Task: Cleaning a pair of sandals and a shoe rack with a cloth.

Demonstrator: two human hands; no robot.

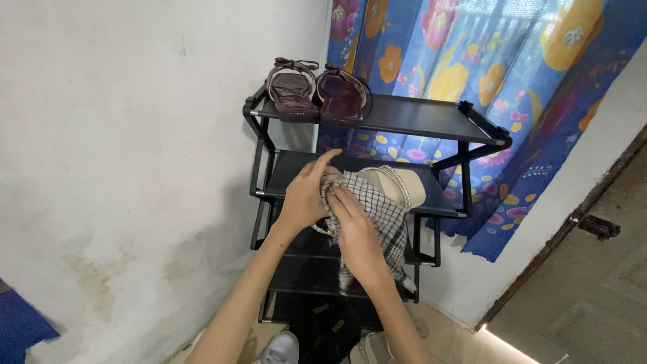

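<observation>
My left hand (304, 193) grips a beige platform sandal (403, 185) from the left side, holding it in front of the second shelf of a black shoe rack (431, 120). My right hand (356, 227) presses a black-and-white checked cloth (384, 209) against the sandal; the cloth drapes down over my wrist. Most of the sandal is hidden under the cloth and hands. A pair of dark maroon flat sandals (317, 91) rests on the left of the rack's top shelf.
A stained white wall (121, 135) stands to the left. A blue flowered curtain (499, 61) hangs behind the rack. More shoes (283, 347) lie on the floor at the rack's foot. A brown door (600, 269) is at the right.
</observation>
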